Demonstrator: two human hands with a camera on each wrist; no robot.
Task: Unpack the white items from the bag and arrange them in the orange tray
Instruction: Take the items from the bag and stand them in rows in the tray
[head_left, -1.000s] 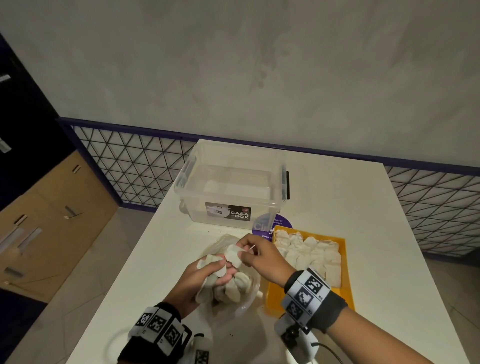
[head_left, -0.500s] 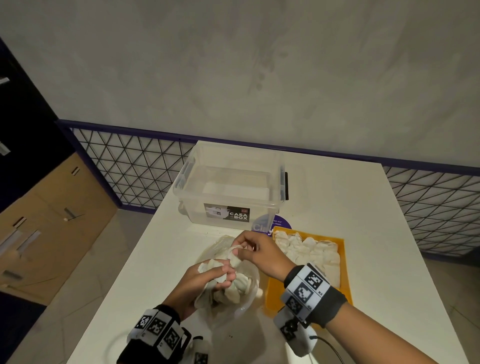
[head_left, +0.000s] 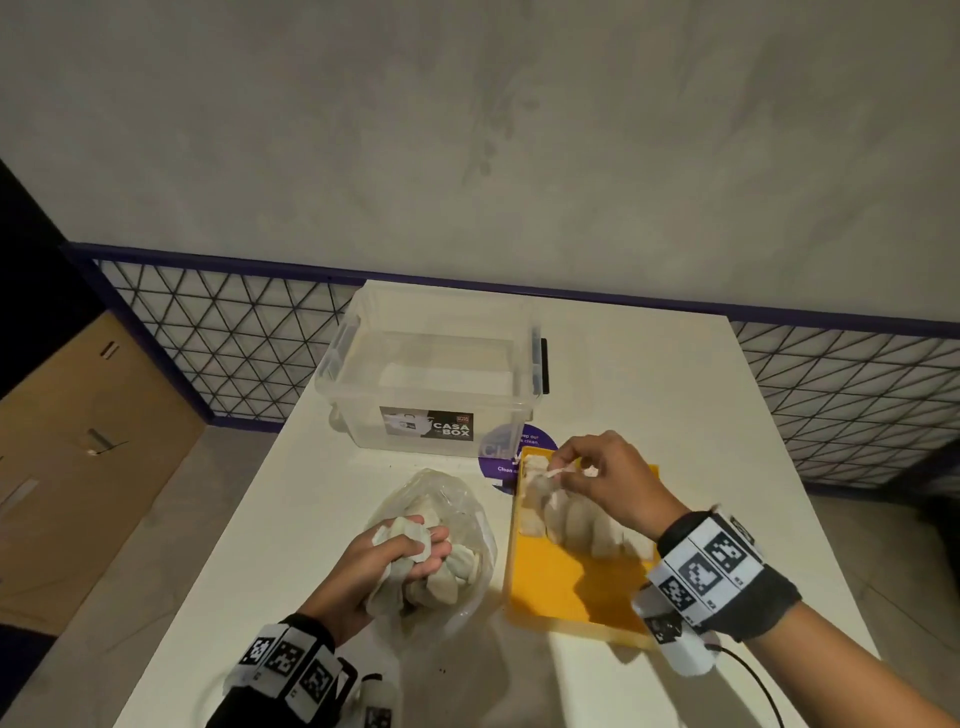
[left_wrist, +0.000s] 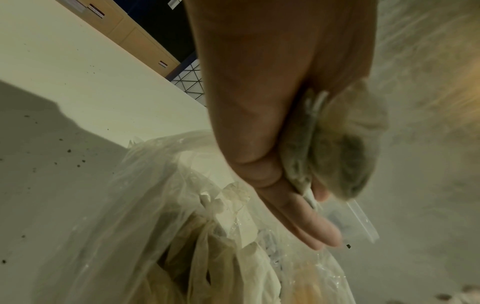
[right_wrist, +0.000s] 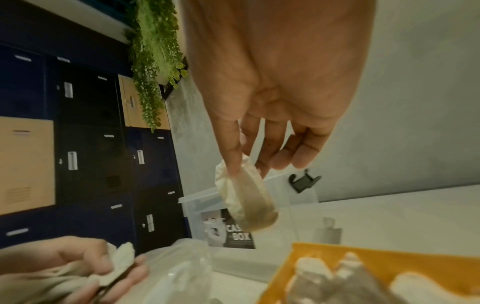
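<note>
A clear plastic bag holding several white pouches lies on the white table, left of the orange tray. My left hand grips a bunch of white pouches over the bag's mouth; the left wrist view shows that bunch clamped in its curled fingers. My right hand hovers over the tray's far end and pinches one white pouch by its top edge, so it dangles. Rows of white pouches fill the far half of the tray; the near half is bare orange.
A clear lidless storage box labelled CASA BOX stands behind the bag and tray. A purple round sticker lies on the table between box and tray. A wire-mesh fence borders the table's far side; the floor drops off at left.
My right hand has carried one pouch from the bag rightward, over the tray's far end. The left hand has stayed at the bag with its bunch of pouches.
</note>
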